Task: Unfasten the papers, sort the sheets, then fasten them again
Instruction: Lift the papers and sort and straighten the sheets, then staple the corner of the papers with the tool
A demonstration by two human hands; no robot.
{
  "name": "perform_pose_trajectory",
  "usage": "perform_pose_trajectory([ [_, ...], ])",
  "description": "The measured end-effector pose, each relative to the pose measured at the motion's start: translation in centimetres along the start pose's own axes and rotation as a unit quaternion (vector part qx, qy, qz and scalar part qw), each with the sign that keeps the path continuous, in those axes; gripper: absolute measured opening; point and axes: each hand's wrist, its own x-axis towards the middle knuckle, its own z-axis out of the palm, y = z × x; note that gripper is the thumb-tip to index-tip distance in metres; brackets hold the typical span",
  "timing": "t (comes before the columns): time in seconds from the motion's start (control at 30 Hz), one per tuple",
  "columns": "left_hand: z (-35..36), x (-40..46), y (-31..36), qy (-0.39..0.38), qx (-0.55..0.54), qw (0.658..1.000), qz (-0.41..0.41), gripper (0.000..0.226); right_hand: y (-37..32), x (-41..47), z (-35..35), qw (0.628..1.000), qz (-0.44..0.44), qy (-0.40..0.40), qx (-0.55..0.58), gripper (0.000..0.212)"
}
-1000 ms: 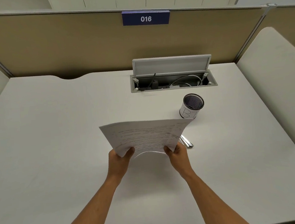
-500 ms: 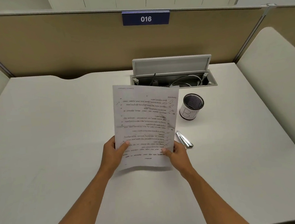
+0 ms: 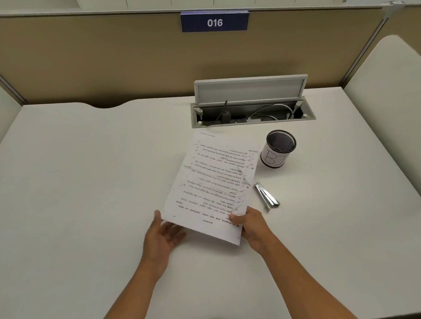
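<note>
White desk surface point(image 3: 68, 195) fills the left half of the frame and nothing is seen lying on it there. Just left of centre, low in the frame, the left hand point(image 3: 163, 234) is held open, palm turned toward the papers point(image 3: 215, 186), its fingertips touching or just beside the near left corner of the sheets; nothing is gripped by it. At the centre the papers are seen as a printed stack with handwritten marks, the text upside down to the viewer, tilted so that the far end leans toward the upper right. Whether the far end is resting on the desk or is held just above it cannot be told. No staple or clip can be made out on the stack, so it cannot be said whether the sheets are fastened or loose. Right of centre, the near right corner of the papers is pinched by the right hand point(image 3: 253, 225), thumb on top. Just beside the right edge of the sheets a metal stapler or staple remover point(image 3: 266, 196) lies untouched on the desk, and above it stands a mesh pen cup point(image 3: 278, 149). Judged from this, the task is at an early or middle stage: no sheets are spread out for sorting, and the fastening tool is yet to be taken up.
</note>
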Motion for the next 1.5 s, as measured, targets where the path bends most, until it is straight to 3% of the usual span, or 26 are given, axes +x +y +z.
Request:
perform_pose_trajectory([
  [0.27, 3.9, -1.1, -3.7, -0.085, 0.033, 0.995, -0.028, 0.050, 1.0, -0.5, 2.1, 1.000, 0.015, -0.003, 0.008, 0.032],
  [0.57, 4.6, 0.1, -4.6, -0.042, 0.033, 0.999, -0.011, 0.051, 1.7, -0.8, 1.9, 1.000, 0.008, -0.006, -0.006, 0.032],
  [0.77, 4.6, 0.6, -4.8, 0.002, 0.041, 0.999, -0.003, 0.050, 1.4, -1.0, 0.8, 0.989, -0.005, 0.043, -0.142, 0.013],
  [0.87, 4.5, 0.9, -4.8, 0.028, 0.043, 0.999, -0.012, 0.043, -0.1, -1.3, -0.5, 0.956, -0.066, 0.155, -0.242, 0.022],
  [1.0, 4.2, 1.2, -4.8, 0.039, 0.051, 0.998, -0.015, 0.039, -2.6, -0.6, -3.1, 0.847, -0.185, 0.291, -0.403, 0.011],
  [1.1, 4.1, 1.3, -4.8, 0.043, 0.054, 0.997, -0.017, 0.040, -3.8, 0.7, -5.0, 0.793, -0.230, 0.281, -0.490, 0.029],
  [1.17, 4.0, 1.4, -4.8, 0.047, 0.054, 0.997, -0.022, 0.038, -4.3, 1.6, -5.8, 0.772, -0.207, 0.259, -0.543, 0.035],
  [1.27, 4.0, 1.5, -4.9, 0.047, 0.058, 0.997, -0.027, 0.038, -4.6, 2.8, -6.3, 0.753, -0.152, 0.226, -0.599, 0.028],
  [1.4, 4.0, 1.5, -4.8, 0.051, 0.063, 0.996, -0.032, 0.037, -4.6, 3.4, -5.9, 0.695, -0.140, 0.215, -0.671, 0.028],
  [1.5, 4.0, 1.6, -4.7, 0.053, 0.065, 0.996, -0.033, 0.039, -4.5, 3.5, -5.7, 0.705, -0.139, 0.213, -0.662, 0.025],
])
